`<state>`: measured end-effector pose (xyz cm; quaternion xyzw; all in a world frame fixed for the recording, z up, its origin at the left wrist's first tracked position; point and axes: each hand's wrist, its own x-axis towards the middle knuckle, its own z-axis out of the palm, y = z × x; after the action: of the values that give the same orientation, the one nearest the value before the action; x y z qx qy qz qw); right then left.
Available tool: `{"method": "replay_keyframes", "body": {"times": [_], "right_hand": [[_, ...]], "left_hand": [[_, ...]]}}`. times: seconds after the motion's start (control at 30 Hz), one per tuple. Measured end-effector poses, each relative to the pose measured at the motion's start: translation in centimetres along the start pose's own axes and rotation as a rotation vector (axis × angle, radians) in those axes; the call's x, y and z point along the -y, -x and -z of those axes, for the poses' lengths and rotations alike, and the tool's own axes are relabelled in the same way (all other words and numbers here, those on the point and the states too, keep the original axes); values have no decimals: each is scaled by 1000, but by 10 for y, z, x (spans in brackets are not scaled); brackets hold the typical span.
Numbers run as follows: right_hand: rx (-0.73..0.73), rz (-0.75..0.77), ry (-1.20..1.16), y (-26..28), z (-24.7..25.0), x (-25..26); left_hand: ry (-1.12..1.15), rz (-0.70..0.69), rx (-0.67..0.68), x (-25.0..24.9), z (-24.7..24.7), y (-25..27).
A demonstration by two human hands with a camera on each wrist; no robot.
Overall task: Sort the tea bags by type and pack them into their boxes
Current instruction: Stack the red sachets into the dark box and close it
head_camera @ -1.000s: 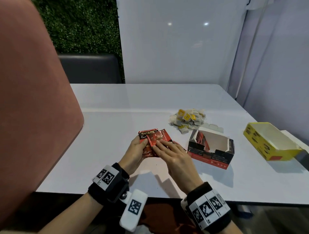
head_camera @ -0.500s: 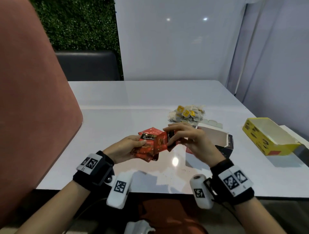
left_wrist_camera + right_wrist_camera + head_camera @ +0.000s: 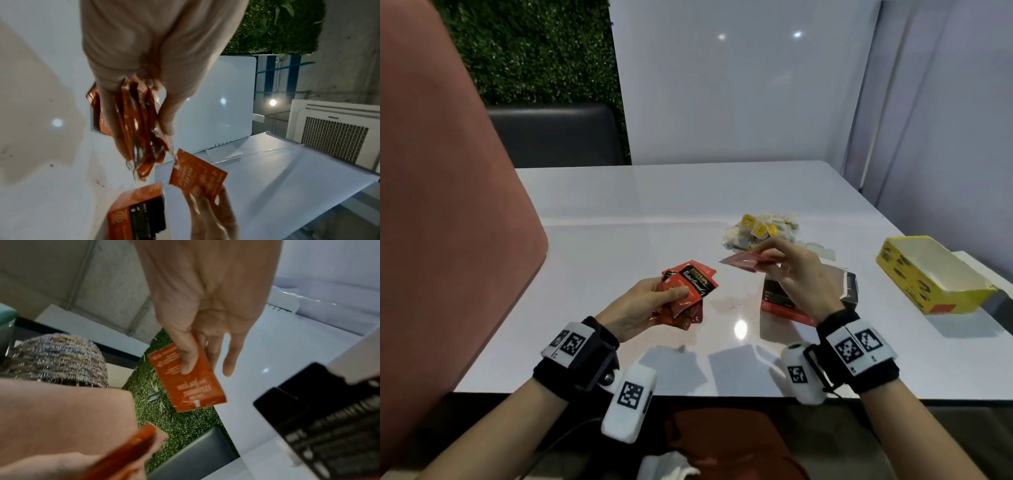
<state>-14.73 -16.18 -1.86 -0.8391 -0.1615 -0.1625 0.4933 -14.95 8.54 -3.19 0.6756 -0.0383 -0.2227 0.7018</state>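
My left hand (image 3: 650, 301) grips a stack of red tea sachets (image 3: 688, 291) above the table's near middle; the left wrist view shows the sachet stack (image 3: 137, 129) edge-on between thumb and fingers. My right hand (image 3: 787, 270) pinches a single red sachet (image 3: 743, 262) over the red-and-black box (image 3: 784, 305), which it partly hides. In the right wrist view the thumb presses that sachet (image 3: 189, 378) against the fingers. A pile of yellow-tagged tea bags (image 3: 760, 231) lies behind the right hand. The open yellow box (image 3: 928, 274) stands at the right.
The white table (image 3: 637, 240) has bare surface to the left and beyond the hands. A pink chair back (image 3: 448, 222) rises close on the left. A dark bench (image 3: 558, 133) and a white wall stand behind the table.
Both hands have lifted off the table. My right hand pulled one red sachet from the stack and carried it right, over the red-and-black box; the left hand keeps the rest.
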Motion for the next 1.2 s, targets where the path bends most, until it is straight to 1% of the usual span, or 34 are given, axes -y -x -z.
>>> {"method": "replay_keyframes", "body": {"times": [0.07,0.13,0.23,0.27,0.3,0.33,0.4,0.47,0.5,0.53,0.57,0.63,0.7,0.73,0.77,0.8,0.83,0.87,0.9,0.93,0.97,1.0,1.03,1.07,1.13,1.2], "right_hand": [[-81,-55,-63,9,-4,-1],[-117,-111,-164,17,-14,-1],[-83,-246,-397,22,-24,7],[-71,-274,-460,24,-26,10],[-85,-262,-465,25,-28,12],[-124,-200,-387,26,-29,12],[-194,44,-80,28,-31,13],[-167,290,241,32,-41,15],[-134,368,384,34,-46,16],[-90,411,509,37,-53,15],[-9,403,601,40,-59,13],[179,314,661,42,-67,11],[280,250,689,44,-72,10],[288,259,673,45,-73,11],[284,263,582,44,-73,13],[281,212,422,45,-70,15],[283,123,219,46,-66,21],[219,49,42,46,-63,25],[131,-30,-66,46,-60,27],[93,-128,-153,45,-57,28],[113,-234,-230,43,-55,28],[151,-331,-299,41,-54,30],[162,-393,-350,39,-55,29],[136,-416,-368,38,-55,29],[58,-386,-337,35,-55,29],[40,-364,-350,35,-54,27]], "left_hand": [[11,-45,-74,5,2,-3],[8,-77,-134,10,-1,-7],[-26,-96,-194,14,-8,-11],[-32,-92,-199,15,-10,-12],[-36,-83,-199,16,-10,-13],[-38,-77,-197,17,-12,-13],[-15,-79,-200,19,-15,-13],[12,-83,-206,21,-21,-13],[32,-92,-198,22,-24,-12],[73,-98,-180,22,-28,-11],[139,-91,-166,23,-30,-11],[270,-52,-149,23,-31,-12],[299,-40,-130,22,-31,-12],[284,-48,-117,22,-32,-11],[266,-59,-104,23,-32,-10],[247,-73,-96,23,-32,-8],[231,-86,-97,21,-34,-5],[217,-99,-104,20,-34,-4],[203,-110,-117,19,-33,-4],[193,-120,-125,18,-33,-5],[185,-127,-129,17,-34,-4],[176,-133,-126,16,-35,-4],[163,-136,-121,17,-37,-5],[150,-139,-110,17,-39,-5],[121,-148,-87,14,-44,-4],[101,-142,-52,10,-43,-2]]}}
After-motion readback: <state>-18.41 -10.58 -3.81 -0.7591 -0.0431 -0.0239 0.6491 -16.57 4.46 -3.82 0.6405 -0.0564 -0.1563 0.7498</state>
